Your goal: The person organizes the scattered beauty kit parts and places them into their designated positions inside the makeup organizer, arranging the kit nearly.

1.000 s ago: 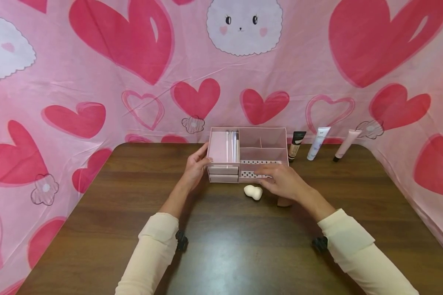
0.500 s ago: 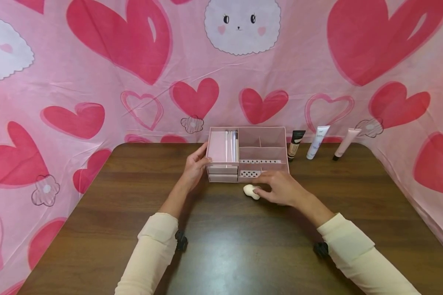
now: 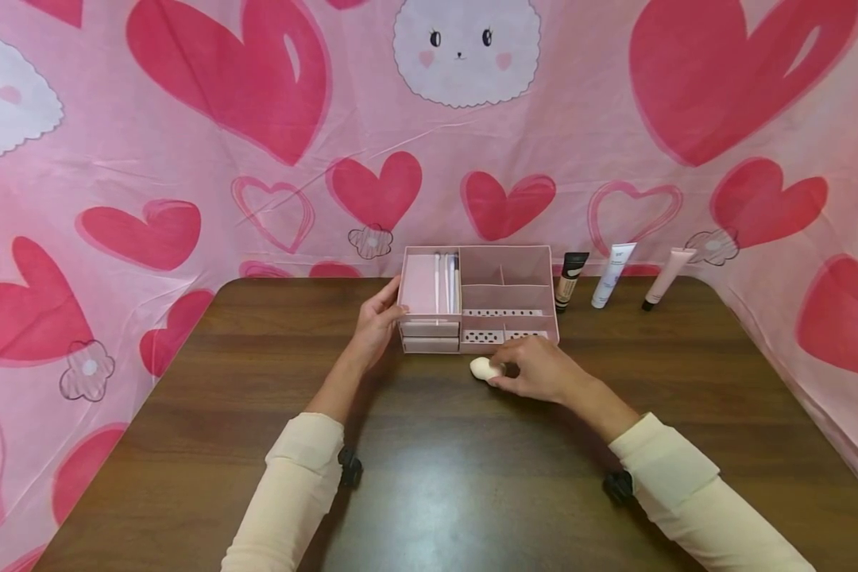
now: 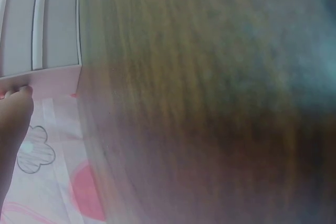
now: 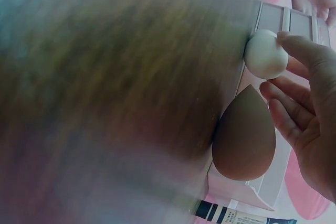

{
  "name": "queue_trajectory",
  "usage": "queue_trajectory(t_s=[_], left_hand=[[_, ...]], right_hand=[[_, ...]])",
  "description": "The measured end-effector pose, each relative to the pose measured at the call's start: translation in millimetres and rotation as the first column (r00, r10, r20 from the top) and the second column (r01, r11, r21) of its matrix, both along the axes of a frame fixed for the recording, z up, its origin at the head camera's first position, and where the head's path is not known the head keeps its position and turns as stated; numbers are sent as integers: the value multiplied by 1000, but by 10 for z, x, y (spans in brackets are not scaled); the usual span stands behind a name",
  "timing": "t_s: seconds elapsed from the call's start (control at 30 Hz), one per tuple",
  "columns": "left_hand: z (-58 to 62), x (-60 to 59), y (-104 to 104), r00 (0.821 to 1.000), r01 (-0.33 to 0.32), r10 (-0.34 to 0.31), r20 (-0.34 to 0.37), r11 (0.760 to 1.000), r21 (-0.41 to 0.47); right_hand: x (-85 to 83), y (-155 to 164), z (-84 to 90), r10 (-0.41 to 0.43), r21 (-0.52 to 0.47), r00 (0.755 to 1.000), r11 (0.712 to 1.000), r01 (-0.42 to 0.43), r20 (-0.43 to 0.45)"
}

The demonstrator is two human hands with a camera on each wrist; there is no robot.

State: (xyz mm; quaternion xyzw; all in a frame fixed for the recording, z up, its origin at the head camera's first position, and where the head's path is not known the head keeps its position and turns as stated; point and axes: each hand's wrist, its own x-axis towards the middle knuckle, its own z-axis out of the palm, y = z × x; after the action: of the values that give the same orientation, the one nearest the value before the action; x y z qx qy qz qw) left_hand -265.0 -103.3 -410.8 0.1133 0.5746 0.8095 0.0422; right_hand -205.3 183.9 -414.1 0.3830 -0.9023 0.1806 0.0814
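Note:
In the head view a pink desk organizer (image 3: 429, 286) stands near the table's back edge. My left hand (image 3: 373, 324) rests against its left side, fingers along the wall and thumb by the front corner. In front of the organizer, my right hand (image 3: 536, 370) pinches a white makeup sponge (image 3: 482, 369) on the table between thumb and fingertips. The right wrist view shows this white sponge (image 5: 265, 55) at the thumb tip. Beside it is a brown teardrop makeup sponge (image 5: 244, 140), hidden under the right hand in the head view.
Right of the organizer stand a black-capped foundation tube (image 3: 570, 281), a white tube (image 3: 612, 276) and a pink tube (image 3: 668, 279). White sticks or brushes (image 3: 446, 283) lie in the organizer's left section. A heart-patterned cloth (image 3: 293, 143) hangs behind the wooden table (image 3: 429, 477).
My right hand has come down from over the organizer's front compartments to the white sponge and taken hold of it. The left hand has stayed at the organizer's side.

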Motion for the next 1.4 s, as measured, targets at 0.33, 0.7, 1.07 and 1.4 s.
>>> queue_trajectory(t_s=[0.33,0.7,1.07,1.4], left_hand=[[-11,-13,-9,1000,1,-1,-9,1000,-2],[-17,-5,-13,1000,1,-1,5,1000,3],[-21,-23,-4,1000,-6,6,4,1000,13],[-9,-14,2,1000,3,-3,8,1000,24]], right_hand=[[0,-10,16,-11,-11,999,1000,12,51],[-8,2,7,5,-22,997,1000,-3,78],[-9,31,32,58,-67,995,996,-53,81],[-34,99,39,81,-165,997,983,-77,19]])
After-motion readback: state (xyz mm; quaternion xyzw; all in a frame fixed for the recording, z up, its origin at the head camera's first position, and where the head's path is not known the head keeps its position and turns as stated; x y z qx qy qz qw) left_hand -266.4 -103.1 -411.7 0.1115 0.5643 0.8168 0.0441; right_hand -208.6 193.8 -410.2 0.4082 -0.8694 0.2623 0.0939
